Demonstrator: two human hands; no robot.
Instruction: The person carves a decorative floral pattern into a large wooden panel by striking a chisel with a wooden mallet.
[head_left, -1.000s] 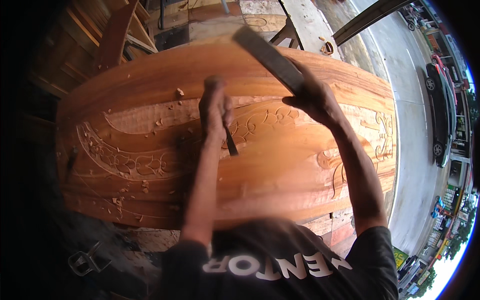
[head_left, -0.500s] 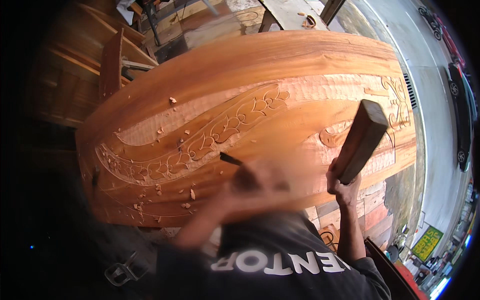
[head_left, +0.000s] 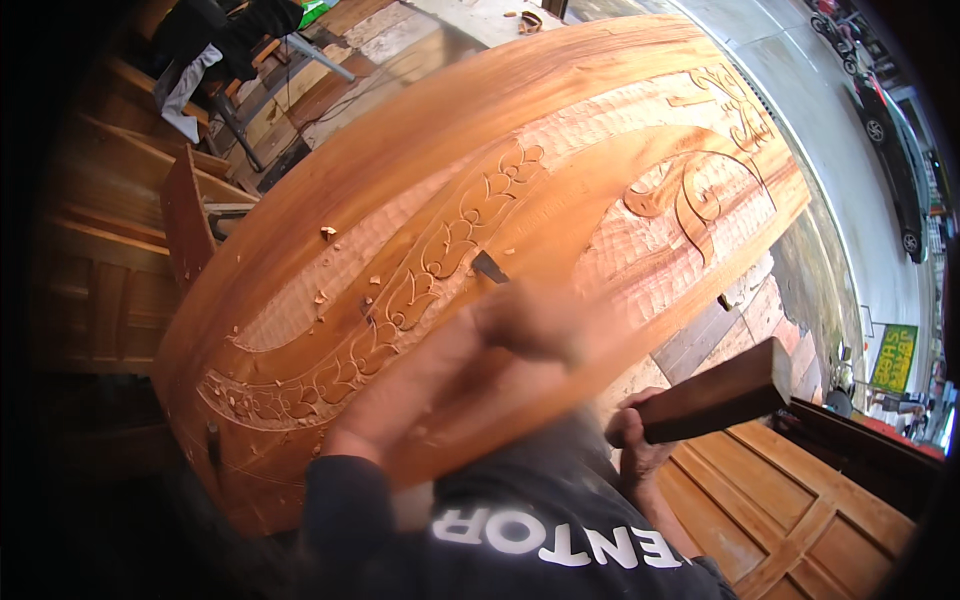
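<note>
My left hand [head_left: 520,325] is smeared by motion over the middle of a carved wooden panel [head_left: 590,225]. From it juts a dark flat chisel blade [head_left: 488,267], close beside a carved band of leaves and scrolls [head_left: 455,235]. The chisel's handle is hidden by the hand. Off the panel's near right edge, my right hand [head_left: 645,445] is closed round the handle end of a squared wooden mallet [head_left: 715,395]. The mallet's thick block points right, apart from the chisel.
Wood chips [head_left: 328,233] lie scattered on the panel. Another panelled door [head_left: 770,500] lies at the lower right. Wooden cabinet parts [head_left: 125,230] stand at the left, near a metal-legged stand [head_left: 235,125]. A road with a parked car [head_left: 885,165] runs along the right.
The view has turned, so the panel lies more steeply tilted. My right hand has brought the mallet down and away from above the panel. The chisel blade sits farther up the panel.
</note>
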